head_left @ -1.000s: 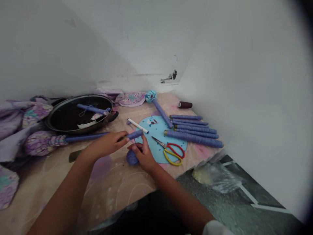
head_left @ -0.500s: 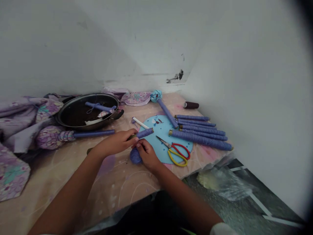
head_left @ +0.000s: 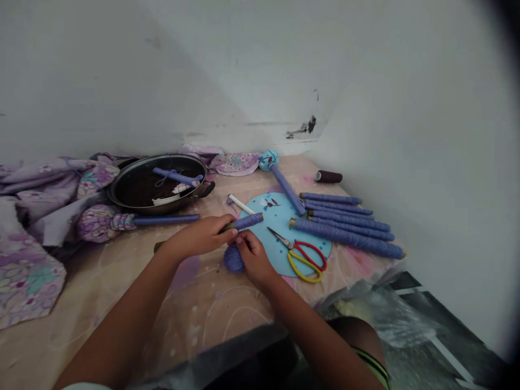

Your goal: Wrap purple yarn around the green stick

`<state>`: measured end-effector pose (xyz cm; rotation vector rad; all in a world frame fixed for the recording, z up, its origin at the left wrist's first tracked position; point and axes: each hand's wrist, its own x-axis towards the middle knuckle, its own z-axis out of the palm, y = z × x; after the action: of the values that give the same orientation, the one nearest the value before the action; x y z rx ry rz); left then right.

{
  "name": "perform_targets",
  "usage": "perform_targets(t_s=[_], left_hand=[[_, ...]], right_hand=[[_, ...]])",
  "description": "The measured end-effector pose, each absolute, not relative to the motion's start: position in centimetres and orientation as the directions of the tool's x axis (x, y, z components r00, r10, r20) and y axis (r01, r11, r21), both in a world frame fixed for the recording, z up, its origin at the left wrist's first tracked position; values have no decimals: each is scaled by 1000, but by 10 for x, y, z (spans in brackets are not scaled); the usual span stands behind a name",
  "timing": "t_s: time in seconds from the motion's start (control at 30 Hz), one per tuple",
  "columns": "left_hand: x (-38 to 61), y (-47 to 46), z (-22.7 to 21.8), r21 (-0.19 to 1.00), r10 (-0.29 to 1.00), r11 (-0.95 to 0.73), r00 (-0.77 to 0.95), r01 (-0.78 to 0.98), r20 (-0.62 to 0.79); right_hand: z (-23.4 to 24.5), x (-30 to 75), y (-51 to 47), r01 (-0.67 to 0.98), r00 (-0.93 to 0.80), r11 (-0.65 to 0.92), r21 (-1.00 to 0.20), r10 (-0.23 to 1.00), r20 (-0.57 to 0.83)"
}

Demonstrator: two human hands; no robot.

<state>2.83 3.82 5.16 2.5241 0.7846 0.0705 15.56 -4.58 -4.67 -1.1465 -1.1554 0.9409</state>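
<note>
White walls rise behind a worktop printed in pale pink and cream. Along its left edge lies a heap of floral lilac cloth. Near the back edge sits a dark pan holding a wrapped stick and a white scrap. In front of the pan, a floral bundle ends in a thin violet rod.

Mid-worktop, our left hand closes around a stick. Its right end is wound in violet yarn, while its olive-green left end is bare beyond the palm. Our right hand sits just beside it, with fingers pinched narrow against the wound end; any strand between them is too fine to make out. A yarn ball touches that hand, at the front of a blue paper disc.

On the disc lie red-and-yellow scissors. At its back rim are a white marker and a knobbed stick. Toward the right edge, five wrapped sticks lie side by side, with a dark spool behind them. Most sticks we can see are fully wound; the one in hand has its bare length to go.
</note>
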Motion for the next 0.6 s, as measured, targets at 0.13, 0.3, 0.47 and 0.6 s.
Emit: perform_targets(t_s=[0.13,0.3,0.47,0.6], left_hand=[[34,37,49,447,538,-733,839,513,-81],[39,37,46,365,582,-743,811,562,-64],[38,39,43,382,595,-732,803,565,-47],[38,39,42,465,611,-687,791,558,-47]], right_hand=[[-48,156,-45,11,198,214,-977,957,212],[-46,156,-42,-3,194,192,-981,963,188],[-47,157,-39,34,218,221,-975,950,223],[-52,157,-37,39,231,213,-976,949,216]])
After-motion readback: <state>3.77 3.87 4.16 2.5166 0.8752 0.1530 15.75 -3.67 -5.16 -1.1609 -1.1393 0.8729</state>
